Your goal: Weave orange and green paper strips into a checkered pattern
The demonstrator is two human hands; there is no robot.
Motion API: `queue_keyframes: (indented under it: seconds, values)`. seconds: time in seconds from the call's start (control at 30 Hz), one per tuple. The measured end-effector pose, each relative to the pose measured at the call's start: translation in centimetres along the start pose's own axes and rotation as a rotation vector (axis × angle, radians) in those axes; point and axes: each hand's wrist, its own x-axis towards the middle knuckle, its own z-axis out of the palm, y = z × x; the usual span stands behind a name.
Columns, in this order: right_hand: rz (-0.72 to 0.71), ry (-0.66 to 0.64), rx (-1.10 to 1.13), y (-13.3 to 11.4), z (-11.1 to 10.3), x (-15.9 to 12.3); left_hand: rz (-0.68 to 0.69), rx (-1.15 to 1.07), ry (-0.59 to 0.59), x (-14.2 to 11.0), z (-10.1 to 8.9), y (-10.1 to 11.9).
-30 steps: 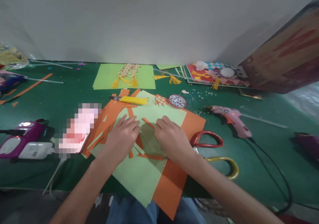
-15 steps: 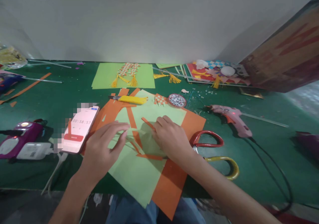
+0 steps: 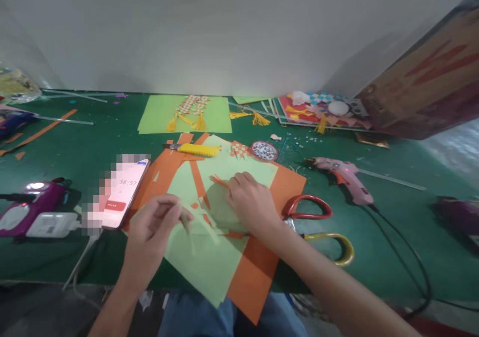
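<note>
My left hand [image 3: 151, 229] is closed in a pinch above the light green paper [image 3: 204, 272]. From its fingertips hang narrow light green paper strips [image 3: 209, 231], blurred by motion. My right hand [image 3: 250, 202] lies on the stacked sheets, fingers curled around orange paper strips [image 3: 218, 180] whose ends stick out to the left. More orange strips [image 3: 198, 174] lie between the hands. An orange sheet [image 3: 252, 282] shows from under the green one. Just beyond the right hand sit a small orange-and-white woven paper piece [image 3: 239, 150] and a round dish of small beads [image 3: 264, 151].
Scissors [image 3: 309, 214] with red and yellow handles lie by my right forearm. A pink glue gun [image 3: 346, 174] is farther right, its cord trailing. A yellow utility knife [image 3: 198, 150] rests at the back of the sheets. On the left are a phone [image 3: 129, 192] and a purple power block [image 3: 35, 207].
My left hand has gone from apart fingers to a pinch, and the light green strips now hang from it. My right hand has stayed nearly in place with the orange strips.
</note>
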Motion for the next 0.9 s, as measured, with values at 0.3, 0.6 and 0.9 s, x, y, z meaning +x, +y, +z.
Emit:
queue_keyframes:
  seconds: [0.3, 0.6, 0.9]
  values:
    - [-0.022, 0.101, 0.481, 0.9, 0.0, -0.6, 0.485, 0.830, -0.322, -0.8, 1.2, -2.3]
    - [-0.057, 0.030, 0.862, 0.3, 0.2, -0.8, 0.601, 0.835, -0.243, -1.5, 1.2, -2.2]
    - [-0.135, 0.009, 0.881, 0.5, 0.0, -1.2, 0.673, 0.836, -0.259, -2.1, 1.1, -1.4]
